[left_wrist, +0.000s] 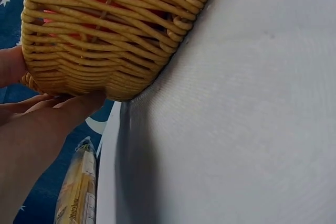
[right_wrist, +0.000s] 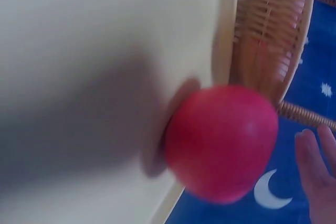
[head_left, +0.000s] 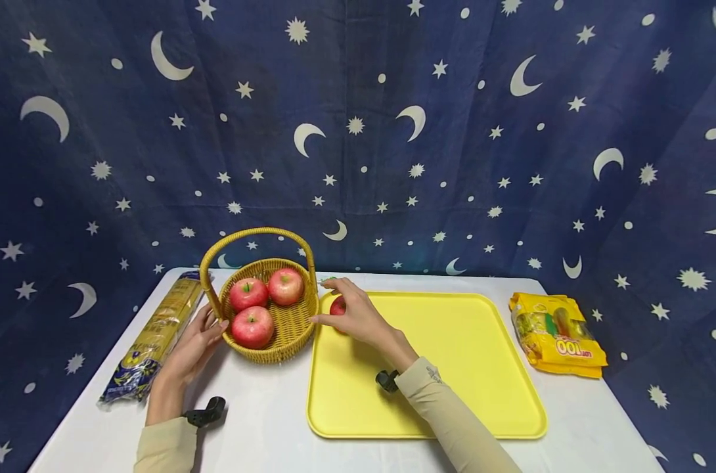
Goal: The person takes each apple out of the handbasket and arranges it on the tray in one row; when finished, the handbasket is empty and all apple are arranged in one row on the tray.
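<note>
A wicker basket (head_left: 265,355) with an arched handle stands at the table's left, holding three red apples (head_left: 253,327). My left hand (head_left: 191,343) grips its left side, the thumb at the rim and the fingers against the outer wall in the left wrist view. Another red apple (right_wrist: 223,142) rests at the far left corner of the yellow tray (head_left: 429,368), partly hidden under my right hand (head_left: 358,315) in the head view. That hand hovers over it, fingers and thumb spread apart, the thumb close to the basket's right rim. In the right wrist view, the visible fingers (right_wrist: 312,163) stand apart from the apple.
Left of the basket lies a long pack of pasta (head_left: 157,335). A yellow snack bag (head_left: 556,335) lies right of the tray. Behind the white table (head_left: 263,414) hangs a dark blue curtain (head_left: 370,164) with moons and stars.
</note>
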`<move>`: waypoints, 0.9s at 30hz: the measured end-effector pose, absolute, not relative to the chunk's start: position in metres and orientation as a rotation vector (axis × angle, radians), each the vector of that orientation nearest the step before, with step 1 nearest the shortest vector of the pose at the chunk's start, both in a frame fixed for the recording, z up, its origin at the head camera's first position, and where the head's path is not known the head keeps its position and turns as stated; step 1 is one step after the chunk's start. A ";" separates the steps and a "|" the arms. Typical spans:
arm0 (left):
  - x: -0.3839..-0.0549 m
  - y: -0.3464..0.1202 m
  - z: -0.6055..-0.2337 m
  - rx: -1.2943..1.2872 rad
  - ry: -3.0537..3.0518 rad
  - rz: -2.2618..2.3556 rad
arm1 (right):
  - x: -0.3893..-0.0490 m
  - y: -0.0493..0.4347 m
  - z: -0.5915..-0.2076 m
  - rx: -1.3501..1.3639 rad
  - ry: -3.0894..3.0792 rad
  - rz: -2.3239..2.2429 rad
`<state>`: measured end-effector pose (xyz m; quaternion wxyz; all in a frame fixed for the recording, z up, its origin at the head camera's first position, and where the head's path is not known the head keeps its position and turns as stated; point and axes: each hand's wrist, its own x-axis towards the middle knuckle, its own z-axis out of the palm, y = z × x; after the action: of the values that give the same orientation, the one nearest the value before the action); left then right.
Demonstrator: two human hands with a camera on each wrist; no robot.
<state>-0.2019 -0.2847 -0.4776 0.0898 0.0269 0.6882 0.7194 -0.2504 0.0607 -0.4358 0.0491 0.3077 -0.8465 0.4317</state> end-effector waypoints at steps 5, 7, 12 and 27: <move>-0.205 -0.286 -0.475 0.021 2.061 2.144 | -0.251 0.038 -0.434 0.966 -2.626 1.342; -0.206 -0.286 -0.474 0.001 2.066 2.147 | -0.251 0.030 -0.434 0.965 -2.646 1.351; -0.204 -0.285 -0.476 -0.036 2.055 2.147 | -0.251 0.010 -0.437 1.017 -2.690 1.351; -0.203 -0.286 -0.476 -0.042 2.061 2.151 | -0.264 -0.043 -0.442 1.119 -2.880 1.124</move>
<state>-0.2026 -0.2857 -0.4763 0.0810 -0.0142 0.6896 0.7195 -0.2643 -0.0435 -0.4415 -0.0734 0.3395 -0.8736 0.3409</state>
